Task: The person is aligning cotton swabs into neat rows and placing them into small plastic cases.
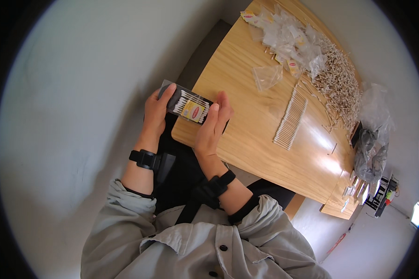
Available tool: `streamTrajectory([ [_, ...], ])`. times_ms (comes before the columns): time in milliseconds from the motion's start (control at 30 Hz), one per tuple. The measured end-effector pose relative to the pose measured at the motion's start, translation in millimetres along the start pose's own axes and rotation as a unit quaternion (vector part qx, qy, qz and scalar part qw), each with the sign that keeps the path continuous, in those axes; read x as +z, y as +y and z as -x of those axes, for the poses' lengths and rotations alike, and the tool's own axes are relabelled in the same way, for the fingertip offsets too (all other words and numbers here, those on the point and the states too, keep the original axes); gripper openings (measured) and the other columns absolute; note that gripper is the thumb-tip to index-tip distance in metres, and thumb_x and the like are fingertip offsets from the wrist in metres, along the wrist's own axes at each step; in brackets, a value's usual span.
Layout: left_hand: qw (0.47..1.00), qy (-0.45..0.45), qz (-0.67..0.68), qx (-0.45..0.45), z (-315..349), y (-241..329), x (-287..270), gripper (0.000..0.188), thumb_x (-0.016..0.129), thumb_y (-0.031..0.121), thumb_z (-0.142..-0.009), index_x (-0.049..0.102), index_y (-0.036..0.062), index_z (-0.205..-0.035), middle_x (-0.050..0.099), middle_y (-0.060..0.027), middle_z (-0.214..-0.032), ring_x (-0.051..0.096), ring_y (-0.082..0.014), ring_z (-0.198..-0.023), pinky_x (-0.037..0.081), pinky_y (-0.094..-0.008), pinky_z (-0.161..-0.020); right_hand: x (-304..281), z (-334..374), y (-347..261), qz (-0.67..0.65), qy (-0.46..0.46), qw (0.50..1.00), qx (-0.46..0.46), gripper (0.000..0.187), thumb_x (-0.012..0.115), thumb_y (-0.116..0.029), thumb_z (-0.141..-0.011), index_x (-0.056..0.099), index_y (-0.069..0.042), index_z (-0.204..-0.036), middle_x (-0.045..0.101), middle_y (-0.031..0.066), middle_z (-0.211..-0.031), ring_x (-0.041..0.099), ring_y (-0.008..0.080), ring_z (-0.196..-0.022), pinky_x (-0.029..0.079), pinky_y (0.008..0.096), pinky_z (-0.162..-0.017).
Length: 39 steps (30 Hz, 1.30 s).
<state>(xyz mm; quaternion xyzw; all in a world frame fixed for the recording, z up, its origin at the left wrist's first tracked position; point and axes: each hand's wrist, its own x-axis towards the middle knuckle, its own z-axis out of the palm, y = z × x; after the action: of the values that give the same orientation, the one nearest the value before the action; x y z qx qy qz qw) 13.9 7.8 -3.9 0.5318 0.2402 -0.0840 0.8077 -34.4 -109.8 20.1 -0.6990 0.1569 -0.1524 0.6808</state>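
Above the table's near left corner, both my hands hold a clear plastic packet of cotton swabs (201,103) between them. White-tipped swabs lie side by side in it behind a yellow label with a red oval. My left hand (154,111) grips the left end, thumb on top. At the right end, my right hand (212,126) has its thumb and fingers around the edge; the fingers' undersides are hidden. A neat row of loose cotton swabs (291,118) lies on the wooden table (246,135) to the right of my hands.
A large heap of loose swabs (335,79) covers the table's far right side. Beside it lie many clear bags (288,37), some with yellow labels, and one flat clear bag (267,76). A grey plastic bag (371,156) sits at the right edge. A wall (79,116) stands on my left.
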Motion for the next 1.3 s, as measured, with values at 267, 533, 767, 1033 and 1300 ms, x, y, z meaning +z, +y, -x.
streamTrajectory([
  [267,0.999,-0.024,-0.042,0.02,0,-4,2,0.022,0.074,0.022,-0.082,0.064,0.004,-0.09,0.064,-0.0006,-0.085,0.058,-0.0086,-0.077,0.046,-0.0235,-0.072,6,-3,-1,0.034,-0.025,0.999,-0.012,0.048,0.033,-0.025,-0.101,0.032,0.006,-0.137,0.034,0.0182,-0.134,0.036,0.0278,-0.127,0.025,0.037,-0.11],
  [533,1.0,-0.014,-0.005,0.004,-6,-15,-13,0.03,0.07,0.029,-0.086,0.064,0.0027,-0.099,0.065,-0.0016,-0.088,0.059,-0.0076,-0.077,0.047,-0.0219,-0.067,-76,-16,-3,0.05,-0.077,0.996,-0.021,0.028,0.055,-0.006,-0.091,0.052,-0.002,-0.119,0.048,0.0115,-0.11,0.056,0.019,-0.097,0.047,0.0293,-0.083],
  [767,0.999,-0.032,-0.04,0.003,6,-11,-20,0.026,0.068,0.031,-0.087,0.064,0.0093,-0.101,0.062,0.0051,-0.085,0.052,-0.0024,-0.072,0.04,-0.0188,-0.064,-232,2,-10,0.403,0.016,0.914,-0.042,0.024,0.066,0.001,-0.079,0.061,-0.007,-0.102,0.051,0.0085,-0.094,0.058,0.0158,-0.068,0.05,0.027,-0.059],
  [1033,0.998,-0.018,-0.066,0.007,4,-16,-33,0.022,0.067,0.037,-0.087,0.059,0.0157,-0.087,0.058,0.0065,-0.076,0.049,-0.0044,-0.067,0.038,-0.0219,-0.064,-243,1,-4,0.437,0.064,0.896,-0.051,0.026,0.068,-0.006,-0.081,0.062,-0.01,-0.105,0.051,0.0063,-0.093,0.057,0.0139,-0.062,0.049,0.0293,-0.059],
  [1300,0.998,-0.006,-0.065,0.004,10,-9,-26,0.023,0.067,0.035,-0.087,0.06,0.0138,-0.087,0.058,0.0057,-0.077,0.048,-0.0045,-0.068,0.037,-0.0214,-0.065,-253,-1,-11,0.48,-0.014,0.875,-0.058,0.011,0.068,-0.007,-0.079,0.063,-0.008,-0.089,0.055,0.0056,-0.086,0.06,0.0174,-0.065,0.049,0.0309,-0.06],
])
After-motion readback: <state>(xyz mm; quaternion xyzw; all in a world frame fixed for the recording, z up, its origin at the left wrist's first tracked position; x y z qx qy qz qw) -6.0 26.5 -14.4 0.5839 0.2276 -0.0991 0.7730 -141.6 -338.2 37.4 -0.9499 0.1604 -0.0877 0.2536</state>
